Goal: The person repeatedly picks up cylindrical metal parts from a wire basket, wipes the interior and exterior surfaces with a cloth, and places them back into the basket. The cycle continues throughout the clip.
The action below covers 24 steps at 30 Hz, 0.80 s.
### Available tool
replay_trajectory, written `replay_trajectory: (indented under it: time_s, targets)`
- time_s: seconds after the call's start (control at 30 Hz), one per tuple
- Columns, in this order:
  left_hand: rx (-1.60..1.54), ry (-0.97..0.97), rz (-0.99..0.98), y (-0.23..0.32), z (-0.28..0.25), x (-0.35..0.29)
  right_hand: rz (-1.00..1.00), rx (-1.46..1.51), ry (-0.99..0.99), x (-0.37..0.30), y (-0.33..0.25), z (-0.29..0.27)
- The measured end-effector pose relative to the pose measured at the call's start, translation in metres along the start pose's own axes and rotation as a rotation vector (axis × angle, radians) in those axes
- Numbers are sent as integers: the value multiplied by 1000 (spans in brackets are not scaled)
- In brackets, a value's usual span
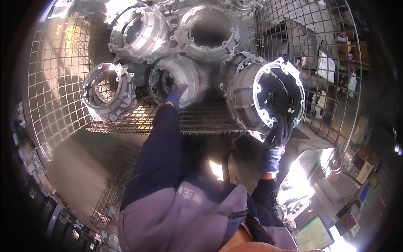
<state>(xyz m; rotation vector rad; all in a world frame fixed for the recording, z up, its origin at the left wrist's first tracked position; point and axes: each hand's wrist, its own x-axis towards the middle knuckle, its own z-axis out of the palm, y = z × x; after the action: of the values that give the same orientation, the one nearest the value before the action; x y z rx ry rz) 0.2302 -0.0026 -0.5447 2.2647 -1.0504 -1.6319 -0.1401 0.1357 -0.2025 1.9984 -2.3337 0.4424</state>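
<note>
With the hands well apart, the right casting (244, 94) is being gripped at its lower rim by the gloved right hand (278, 136), while the middle casting (187, 77), inside the wire basket (201, 122), is being touched by the outstretched left hand (173, 96), its grip unclear.

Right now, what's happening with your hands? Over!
Left hand at middle casing. Right hand at near edge of right casing. Possible obstacle: wire cage.

1. Wire-mesh cage (54, 96) across the frame's upper half.
2. Inside, at left: a ring-shaped metal housing (126, 100).
3. Upper left and top centre: two more housings (156, 37).
4. Just above the frame's centre: a blurred, ribbed housing (189, 79).
</note>
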Motion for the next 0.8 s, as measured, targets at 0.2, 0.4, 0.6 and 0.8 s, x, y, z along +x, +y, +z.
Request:
replay_trajectory:
  time_s: [0.2, 0.4, 0.6, 0.8]
  targets:
    - [200, 90, 201, -2, -115, 2, 52, 53, -9, -6, 4, 3]
    - [658, 114, 717, 2, -179, -39, 104, 31, 119, 2, -15, -8]
    - [-768, -128, 206, 52, -165, -189, 700, 848, -488, -38, -93, -41]
    - [-590, -520, 471, 157, -157, -294, 332, 1713, -481, -25, -141, -71]
